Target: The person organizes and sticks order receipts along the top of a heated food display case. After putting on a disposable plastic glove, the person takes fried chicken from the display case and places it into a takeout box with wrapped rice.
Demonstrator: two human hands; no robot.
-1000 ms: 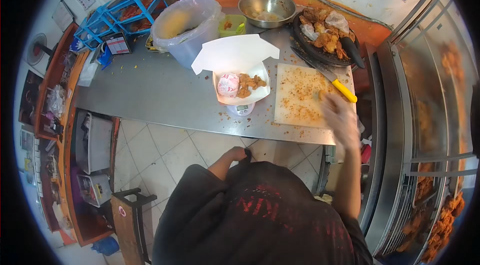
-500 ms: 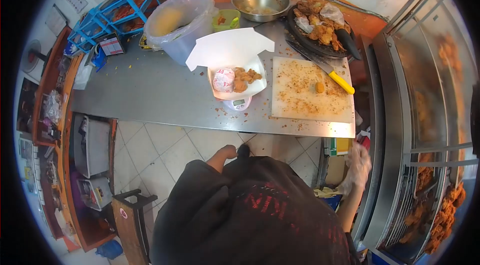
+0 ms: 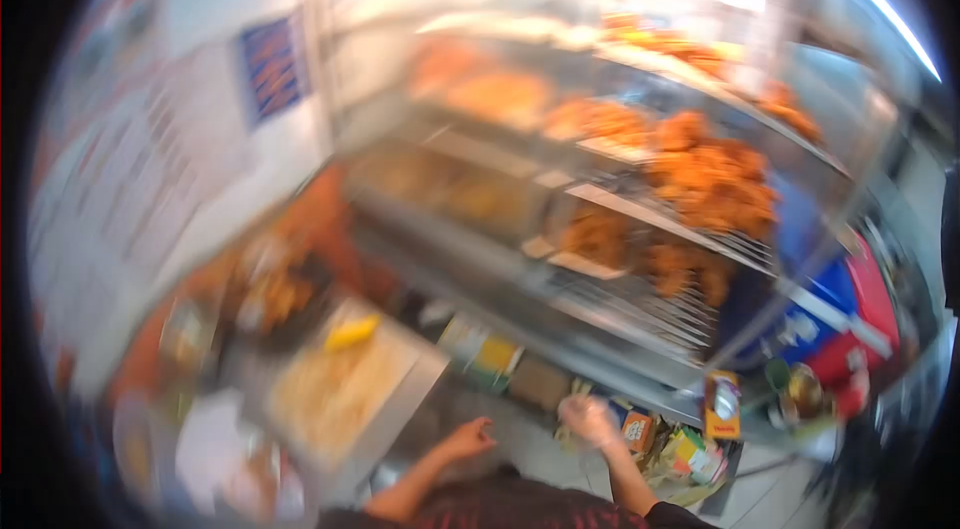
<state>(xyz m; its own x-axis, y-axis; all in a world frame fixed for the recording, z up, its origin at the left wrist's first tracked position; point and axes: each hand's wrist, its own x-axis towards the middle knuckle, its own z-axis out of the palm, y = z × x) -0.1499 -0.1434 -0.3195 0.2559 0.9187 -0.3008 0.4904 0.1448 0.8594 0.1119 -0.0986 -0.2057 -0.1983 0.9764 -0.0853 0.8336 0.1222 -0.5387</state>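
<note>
The view is smeared by motion. My left hand (image 3: 466, 439) is bare, low in the middle, with its fingers loosely apart and nothing visible in them. To its right, my right hand (image 3: 590, 419) wears a clear plastic glove; blur hides how its fingers are set. Both hands are in the air in front of my body, below the glass food warmer (image 3: 560, 279). Fried chicken (image 3: 710, 179) is heaped on the warmer's racks. Left of my hands lies the white cutting board (image 3: 335, 389) with crumbs, and the yellow knife handle (image 3: 352, 331) at its far edge.
The open white box (image 3: 215, 449) stands at the lower left, near the pan of chicken pieces (image 3: 275, 294). Under the warmer are packages and an orange box (image 3: 722, 404). Blue and red containers (image 3: 870, 299) stand at the right. A wall with posters (image 3: 272, 69) rises at the left.
My view has swung right, from the worktable to the food warmer. The board and white box now appear at the lower left. Both hands are now raised in front of me.
</note>
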